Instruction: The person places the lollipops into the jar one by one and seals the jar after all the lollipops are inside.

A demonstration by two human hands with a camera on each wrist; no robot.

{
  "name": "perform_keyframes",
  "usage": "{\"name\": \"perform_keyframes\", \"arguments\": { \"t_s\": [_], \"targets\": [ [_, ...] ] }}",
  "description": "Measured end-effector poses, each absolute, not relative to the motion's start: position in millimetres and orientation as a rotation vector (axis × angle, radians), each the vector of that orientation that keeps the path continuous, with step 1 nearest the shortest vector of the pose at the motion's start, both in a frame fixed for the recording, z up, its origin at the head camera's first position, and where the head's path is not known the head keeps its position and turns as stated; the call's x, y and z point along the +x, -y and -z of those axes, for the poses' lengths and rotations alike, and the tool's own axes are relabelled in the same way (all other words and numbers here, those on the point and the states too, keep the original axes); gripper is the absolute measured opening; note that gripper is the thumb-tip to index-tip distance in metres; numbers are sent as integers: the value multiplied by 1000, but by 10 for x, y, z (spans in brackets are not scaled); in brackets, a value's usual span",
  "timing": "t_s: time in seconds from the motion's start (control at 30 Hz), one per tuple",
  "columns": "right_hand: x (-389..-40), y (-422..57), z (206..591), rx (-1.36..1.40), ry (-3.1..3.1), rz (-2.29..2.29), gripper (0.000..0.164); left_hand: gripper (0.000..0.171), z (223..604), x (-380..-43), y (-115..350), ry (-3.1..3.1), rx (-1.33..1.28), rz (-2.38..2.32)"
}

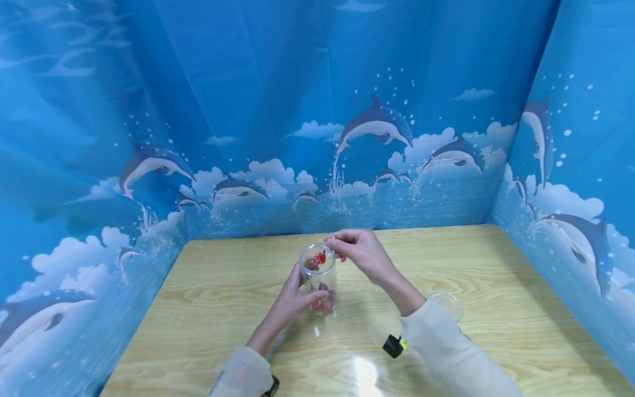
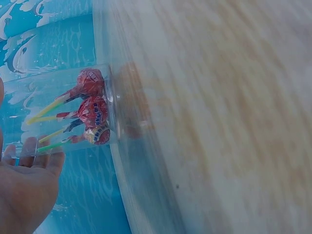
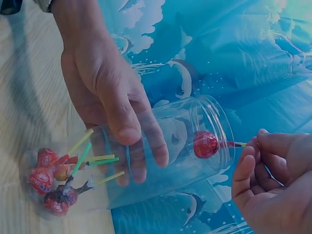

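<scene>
A clear plastic jar (image 1: 327, 280) stands on the table, its mouth up. My left hand (image 1: 289, 300) grips its side, the thumb on the near wall and the fingers round the back. At the mouth, my right hand (image 3: 275, 178) pinches the stick of a red-wrapped lollipop (image 3: 205, 145) between thumb and fingertips. The candy head is inside the rim, while the stick end stays outside in the fingers. Several wrapped lollipops (image 2: 92, 109) lie at the bottom of the jar, with yellow and green sticks pointing toward the mouth.
A clear round lid (image 1: 446, 305) lies on the wooden table (image 1: 208, 309), partly behind the right sleeve. Beside that sleeve is a small black block (image 1: 393, 346). A blue curtain (image 1: 278, 110) with dolphins borders the table at the back and sides.
</scene>
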State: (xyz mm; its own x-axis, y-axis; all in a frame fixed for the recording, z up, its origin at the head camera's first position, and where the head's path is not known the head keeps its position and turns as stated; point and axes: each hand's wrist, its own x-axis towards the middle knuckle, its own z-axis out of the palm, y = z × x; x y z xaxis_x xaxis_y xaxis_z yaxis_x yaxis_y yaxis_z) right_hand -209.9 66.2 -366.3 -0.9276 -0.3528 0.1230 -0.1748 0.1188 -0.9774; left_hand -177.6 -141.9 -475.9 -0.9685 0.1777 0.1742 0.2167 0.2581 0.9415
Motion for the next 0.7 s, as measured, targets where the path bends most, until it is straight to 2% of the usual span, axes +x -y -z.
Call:
{"name": "perform_keyframes", "arguments": {
  "t_s": [0.4, 0.7],
  "targets": [
    [-2100, -610, 3637, -732, -2379, 1753, 24, 83, 4767, -1766, 1425, 2458, -398, 1876],
    [-2114, -621, 3622, -767, -2391, 1731, 27, 80, 4773, -1778, 1429, 2430, -440, 1852]
  ]
}}
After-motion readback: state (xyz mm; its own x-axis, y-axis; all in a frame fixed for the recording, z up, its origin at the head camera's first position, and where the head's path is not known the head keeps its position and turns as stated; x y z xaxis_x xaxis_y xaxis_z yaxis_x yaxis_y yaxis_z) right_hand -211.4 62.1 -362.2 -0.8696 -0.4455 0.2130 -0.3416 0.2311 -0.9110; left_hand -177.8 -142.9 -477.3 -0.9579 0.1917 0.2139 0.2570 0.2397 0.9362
